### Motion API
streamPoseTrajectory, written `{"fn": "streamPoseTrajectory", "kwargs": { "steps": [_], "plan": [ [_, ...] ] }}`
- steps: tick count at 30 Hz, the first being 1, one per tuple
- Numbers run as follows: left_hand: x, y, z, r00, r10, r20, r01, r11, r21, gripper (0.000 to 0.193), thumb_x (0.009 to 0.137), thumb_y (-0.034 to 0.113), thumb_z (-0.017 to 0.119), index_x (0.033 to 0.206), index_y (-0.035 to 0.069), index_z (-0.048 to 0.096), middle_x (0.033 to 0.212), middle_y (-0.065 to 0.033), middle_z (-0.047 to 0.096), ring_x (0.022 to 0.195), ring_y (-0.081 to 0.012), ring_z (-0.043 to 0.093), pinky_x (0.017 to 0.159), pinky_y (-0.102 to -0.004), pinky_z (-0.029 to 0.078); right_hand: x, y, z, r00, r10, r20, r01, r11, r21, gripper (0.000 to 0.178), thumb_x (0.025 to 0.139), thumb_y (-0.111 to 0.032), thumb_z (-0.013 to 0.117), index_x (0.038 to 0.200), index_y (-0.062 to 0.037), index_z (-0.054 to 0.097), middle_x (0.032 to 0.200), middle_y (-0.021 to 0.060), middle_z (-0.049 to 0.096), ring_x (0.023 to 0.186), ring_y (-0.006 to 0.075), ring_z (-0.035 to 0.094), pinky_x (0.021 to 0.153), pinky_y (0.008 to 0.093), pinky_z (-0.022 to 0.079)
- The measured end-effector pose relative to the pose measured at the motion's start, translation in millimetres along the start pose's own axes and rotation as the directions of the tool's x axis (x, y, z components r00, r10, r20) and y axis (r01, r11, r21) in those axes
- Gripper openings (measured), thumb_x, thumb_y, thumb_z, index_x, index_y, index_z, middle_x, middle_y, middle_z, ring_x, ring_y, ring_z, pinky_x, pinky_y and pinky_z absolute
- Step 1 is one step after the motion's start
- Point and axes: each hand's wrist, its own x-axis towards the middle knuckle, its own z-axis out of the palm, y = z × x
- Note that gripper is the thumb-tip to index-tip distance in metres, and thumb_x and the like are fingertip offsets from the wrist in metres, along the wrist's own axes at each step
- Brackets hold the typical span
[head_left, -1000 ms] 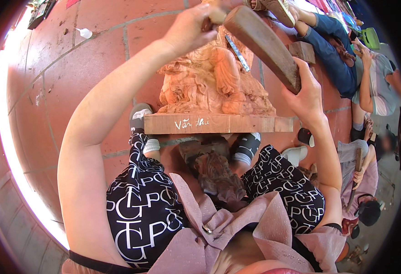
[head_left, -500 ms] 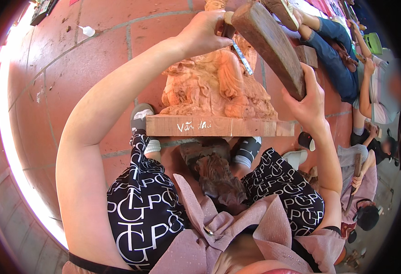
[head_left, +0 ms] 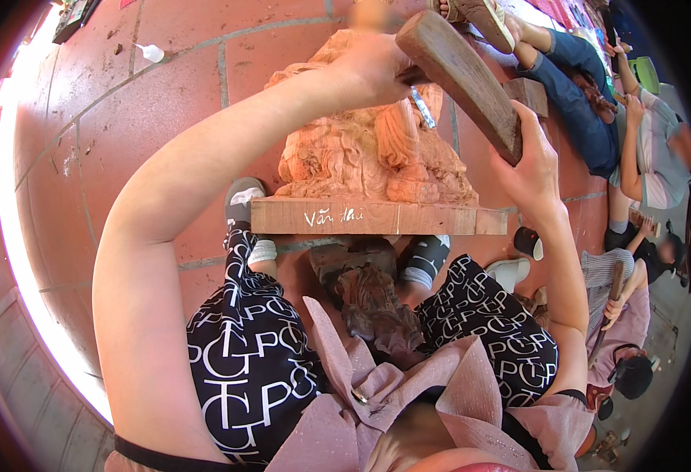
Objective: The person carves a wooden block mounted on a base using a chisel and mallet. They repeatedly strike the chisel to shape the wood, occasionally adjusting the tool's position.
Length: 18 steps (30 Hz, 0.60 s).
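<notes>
My left hand (head_left: 373, 72) is closed around a chisel, whose handle is mostly hidden by the fingers and the mallet. Below the fist, the metal chisel blade (head_left: 422, 107) points down at the front of a carved wooden statue (head_left: 361, 149). My right hand (head_left: 532, 161) grips the near end of a dark wooden mallet (head_left: 467, 86). The mallet's far end overlaps the top of my left fist; I cannot tell whether it touches the chisel. The statue stands on a flat wooden base (head_left: 440, 219) with white handwriting across its front.
Between my legs sits a dark brown carved piece (head_left: 377, 307). A white squeeze bottle (head_left: 152, 53) lies on the red tiles at the far left. A wooden block (head_left: 528, 96) rests right of the statue. Other people sit along the right, one in blue jeans (head_left: 581, 110).
My left hand and the chisel have shifted right and slightly nearer, uncovering less of the handle. The mallet has tilted a little, its far end now over my left fist.
</notes>
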Motion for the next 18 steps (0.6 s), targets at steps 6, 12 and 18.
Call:
{"fn": "streamPoseTrajectory", "kwargs": {
  "steps": [6, 12, 18],
  "plan": [
    [-8, 0, 6, 0.995, 0.095, -0.04, -0.096, 0.995, -0.006, 0.033, 0.082, 0.0, 0.067, 0.113, 0.01, 0.068, 0.11, -0.0136, 0.067, 0.1, -0.0345, 0.065, 0.085, -0.0424, 0.054, -5, 3, 8, 0.998, 0.02, -0.059, -0.012, 0.99, 0.139, 0.059, 0.081, -0.009, 0.072, 0.134, -0.006, 0.048, 0.116, 0.0212, 0.063, 0.106, 0.0391, 0.064, 0.089, 0.0416, 0.052],
    [-8, -8, -2, 0.978, 0.093, -0.189, -0.09, 0.996, 0.028, 0.02, 0.082, 0.004, 0.072, 0.101, 0.005, 0.066, 0.091, -0.0099, 0.067, 0.085, -0.0228, 0.066, 0.076, -0.0366, 0.055, -6, 1, 11, 0.997, 0.067, 0.024, -0.07, 0.985, 0.157, 0.058, 0.08, -0.008, 0.071, 0.133, -0.0039, 0.049, 0.111, 0.0178, 0.065, 0.102, 0.0294, 0.066, 0.089, 0.0396, 0.051],
    [-41, -40, -44, 0.889, -0.284, -0.36, 0.141, 0.916, -0.375, 0.02, 0.08, -0.001, 0.075, 0.095, 0.003, 0.062, 0.089, -0.003, 0.064, 0.081, -0.0105, 0.065, 0.071, -0.0274, 0.054, -20, 4, 3, 0.902, 0.225, 0.369, -0.404, 0.739, 0.539, 0.056, 0.076, -0.003, 0.07, 0.128, -0.0007, 0.05, 0.091, 0.0081, 0.064, 0.075, 0.0195, 0.063, 0.07, 0.0321, 0.052]
  ]
}}
